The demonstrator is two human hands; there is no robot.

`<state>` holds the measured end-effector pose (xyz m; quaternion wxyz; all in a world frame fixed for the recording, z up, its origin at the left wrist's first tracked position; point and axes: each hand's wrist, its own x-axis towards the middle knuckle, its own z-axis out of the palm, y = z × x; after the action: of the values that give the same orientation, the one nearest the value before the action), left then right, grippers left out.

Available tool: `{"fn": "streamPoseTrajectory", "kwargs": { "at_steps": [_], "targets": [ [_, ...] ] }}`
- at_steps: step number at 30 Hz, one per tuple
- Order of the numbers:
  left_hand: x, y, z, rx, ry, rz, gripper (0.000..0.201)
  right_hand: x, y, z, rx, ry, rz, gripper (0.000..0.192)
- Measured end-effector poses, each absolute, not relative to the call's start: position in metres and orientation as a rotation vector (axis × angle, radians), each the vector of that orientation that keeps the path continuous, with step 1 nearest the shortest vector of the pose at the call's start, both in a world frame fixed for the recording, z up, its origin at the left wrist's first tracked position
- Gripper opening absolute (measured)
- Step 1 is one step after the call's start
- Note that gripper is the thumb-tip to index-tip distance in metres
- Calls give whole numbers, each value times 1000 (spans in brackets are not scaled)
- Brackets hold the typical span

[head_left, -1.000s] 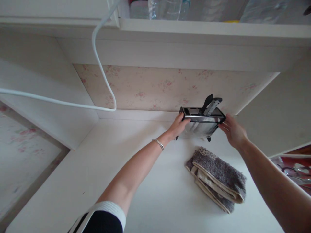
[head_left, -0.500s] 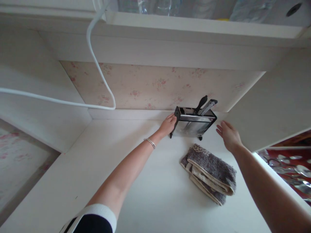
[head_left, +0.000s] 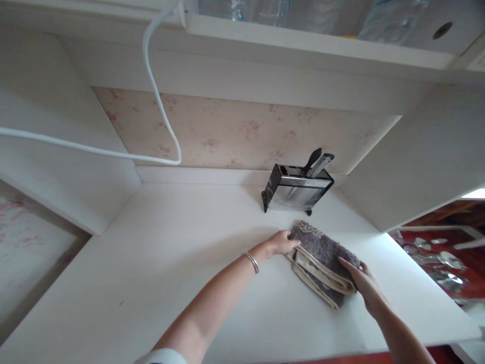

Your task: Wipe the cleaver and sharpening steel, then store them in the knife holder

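A folded grey-brown towel [head_left: 322,253] with beige edging lies on the white counter [head_left: 170,242]. My left hand [head_left: 282,242] grips its upper left corner, thumb on top. On the opposite side, my right hand [head_left: 364,283] holds the towel's right edge, its thumb over the upper fold and the other fingers partly hidden behind the cloth. Just beyond the towel stands a black and silver knife block [head_left: 297,194], untouched by either hand. Two handles stick up from its top, one black and one grey.
A white cable [head_left: 166,121] hangs down at the left from above. Overhead, a cabinet shelf [head_left: 303,40] holds glassware. White panels flank the counter, with floral wallpaper [head_left: 227,131] behind. Beyond the right panel are shiny metal utensils [head_left: 435,258] on red.
My left hand has let go of the knife block and moved down to the towel. My right hand has come down from beside the block and taken hold of the towel's right side.
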<state>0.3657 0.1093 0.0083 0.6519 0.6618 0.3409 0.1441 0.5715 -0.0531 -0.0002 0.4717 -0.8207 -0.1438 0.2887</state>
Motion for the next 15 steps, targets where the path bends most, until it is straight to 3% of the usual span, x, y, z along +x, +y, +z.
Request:
{"fn": "streamPoseTrajectory", "kwargs": {
  "at_steps": [7, 15],
  "targets": [
    [360, 79, 7, 1265, 798, 320, 42, 499, -53, 5, -1682, -259, 975, 57],
    [266, 61, 18, 1193, 905, 572, 54, 428, -31, 9, -1397, -233, 1143, 48]
  ]
}}
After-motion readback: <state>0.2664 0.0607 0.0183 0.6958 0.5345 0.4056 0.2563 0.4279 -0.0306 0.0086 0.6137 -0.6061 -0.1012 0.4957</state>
